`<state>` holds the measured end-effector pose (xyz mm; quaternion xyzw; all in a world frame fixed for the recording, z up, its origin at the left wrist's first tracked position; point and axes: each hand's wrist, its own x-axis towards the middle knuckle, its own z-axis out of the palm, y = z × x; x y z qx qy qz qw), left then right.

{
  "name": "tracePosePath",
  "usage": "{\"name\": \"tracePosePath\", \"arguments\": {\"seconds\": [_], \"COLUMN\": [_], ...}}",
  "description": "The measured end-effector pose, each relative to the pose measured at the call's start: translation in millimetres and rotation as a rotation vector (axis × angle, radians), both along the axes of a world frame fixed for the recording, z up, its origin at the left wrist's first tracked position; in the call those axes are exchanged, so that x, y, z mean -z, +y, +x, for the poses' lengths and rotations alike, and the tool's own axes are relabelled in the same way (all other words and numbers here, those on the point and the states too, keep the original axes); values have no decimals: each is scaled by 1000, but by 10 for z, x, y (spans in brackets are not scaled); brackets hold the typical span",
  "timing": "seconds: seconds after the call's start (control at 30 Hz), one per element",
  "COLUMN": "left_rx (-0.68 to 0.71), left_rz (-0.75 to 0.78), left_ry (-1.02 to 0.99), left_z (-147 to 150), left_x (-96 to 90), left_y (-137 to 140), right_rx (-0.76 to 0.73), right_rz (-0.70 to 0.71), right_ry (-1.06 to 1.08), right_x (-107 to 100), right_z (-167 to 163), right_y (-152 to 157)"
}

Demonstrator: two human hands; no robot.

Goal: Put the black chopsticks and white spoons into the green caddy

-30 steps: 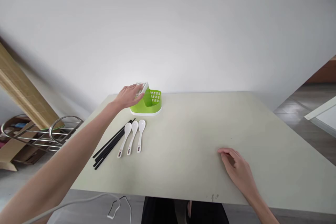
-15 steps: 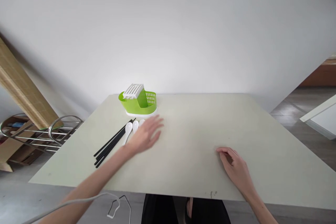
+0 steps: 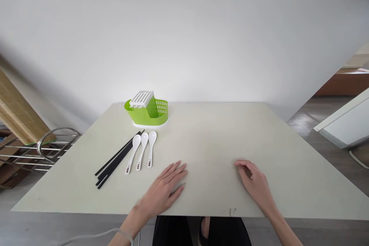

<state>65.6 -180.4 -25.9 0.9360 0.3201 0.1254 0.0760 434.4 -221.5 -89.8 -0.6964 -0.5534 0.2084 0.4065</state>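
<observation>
My left hand [image 3: 165, 191] lies flat on the table near its front edge, fingers spread, holding nothing. Just beyond it to the left are three white spoons, a left one [image 3: 133, 153], a middle one [image 3: 142, 151] and a right one [image 3: 151, 148], side by side with bowls pointing away. Several black chopsticks [image 3: 117, 161] lie in a slanting bunch left of the spoons. Behind them stands a green basket [image 3: 140, 116] with a white slotted top [image 3: 142, 98] and white base. My right hand [image 3: 255, 182] rests on the table farther right, fingers loosely curled towards the thumb, with nothing visible in them.
The pale table [image 3: 213, 138] meets a white wall [image 3: 201, 38] at its far edge. A metal rack [image 3: 54, 146] and a leaning tan board [image 3: 21, 111] stand left of the table. Down by the front edge hangs a grey cable [image 3: 92, 235].
My left hand has drawn back from above the spoons towards the front edge and settled flat, uncovering all three spoons. My right hand stays put. The view has shifted slightly.
</observation>
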Motion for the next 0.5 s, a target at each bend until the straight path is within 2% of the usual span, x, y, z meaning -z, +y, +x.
{"name": "tracePosePath", "arguments": {"seconds": [0.17, 0.27, 0.33, 0.37, 0.5], "left_rx": [-30, 17, 46, 1, -307], "left_rz": [35, 95, 179, 236, 403], "left_ry": [12, -25, -66, -104, -219], "left_z": [20, -35, -136, -201, -472], "left_x": [92, -19, -246, -399, -1048], "left_y": [-78, 22, 220, 360, 1067], "right_rx": [5, 5, 6, 5, 2], "right_rz": [2, -3, 2, 3, -17], "right_ry": [-30, -39, -41, -37, 9], "right_x": [14, 25, 27, 25, 1], "right_z": [11, 14, 13, 12, 6], "right_y": [-5, -3, -3, -4, -5]}}
